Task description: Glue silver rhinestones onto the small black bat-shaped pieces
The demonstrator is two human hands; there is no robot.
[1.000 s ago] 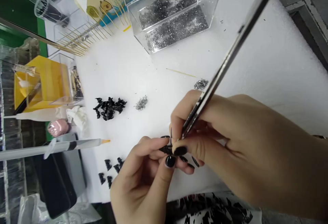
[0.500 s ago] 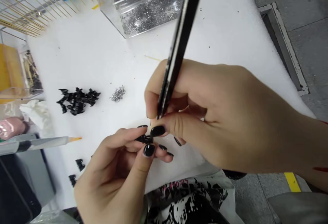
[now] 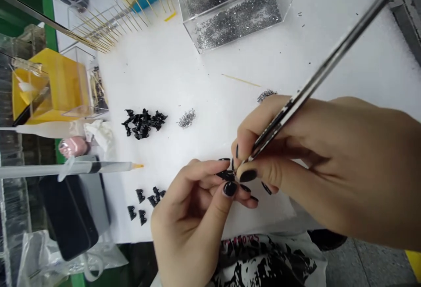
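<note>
My left hand (image 3: 194,217) pinches a small black plastic piece (image 3: 226,175) between thumb and fingertips, low in the middle of the view. My right hand (image 3: 315,160) is closed round long metal tweezers (image 3: 315,81), whose tips meet the black piece. A pile of similar black pieces (image 3: 144,123) lies on the white foam mat (image 3: 184,81) to the left. A few more black pieces (image 3: 144,201) sit near the mat's front edge beside my left hand. Two small heaps of tiny metal bits (image 3: 187,118) lie just beyond my hands.
A clear box of metal bits (image 3: 237,8) stands at the back. Thin gold sticks (image 3: 112,24), a yellow box (image 3: 49,85), a syringe-like applicator (image 3: 72,168) and a black case (image 3: 69,217) crowd the left side. The mat's front edge runs under my wrists.
The view swung right and then back left. The tweezers went from steep to slanting up to the right. Both hands stay together on the black piece.
</note>
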